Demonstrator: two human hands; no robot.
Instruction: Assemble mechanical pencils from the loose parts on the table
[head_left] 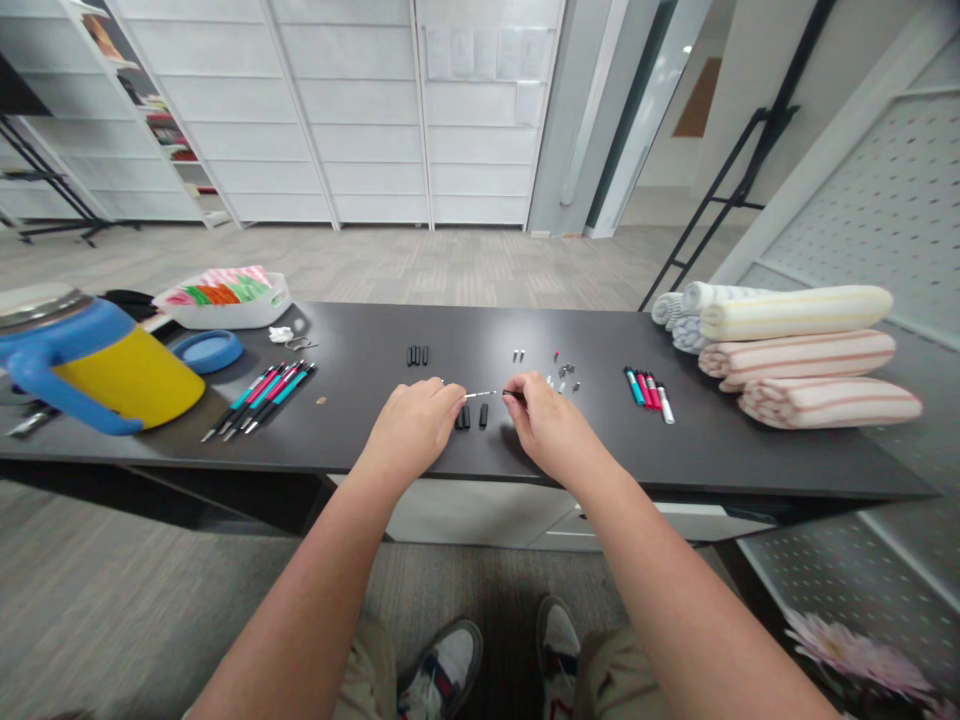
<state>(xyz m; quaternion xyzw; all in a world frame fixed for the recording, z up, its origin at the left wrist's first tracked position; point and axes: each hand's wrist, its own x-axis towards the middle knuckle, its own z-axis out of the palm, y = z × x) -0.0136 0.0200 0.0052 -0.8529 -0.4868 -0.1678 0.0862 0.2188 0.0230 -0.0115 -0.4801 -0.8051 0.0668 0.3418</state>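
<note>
Over the dark table (712, 450), my left hand (416, 425) and my right hand (544, 420) hold a thin pen refill (481, 394) between their fingertips, one at each end. The right fingers pinch a dark end piece. Just below the refill lie three short black pen parts (469, 416). Another group of three black parts (417, 355) sits farther back. Small silver and black bits (564, 378) are scattered just right of my right hand.
Assembled teal and pink pens (264, 396) lie in a row at the left, several coloured markers (649, 390) at the right. A blue-and-yellow jug (97, 365), blue lid (208, 351), white tray (225, 298) stand far left; rolled towels (795, 355) far right.
</note>
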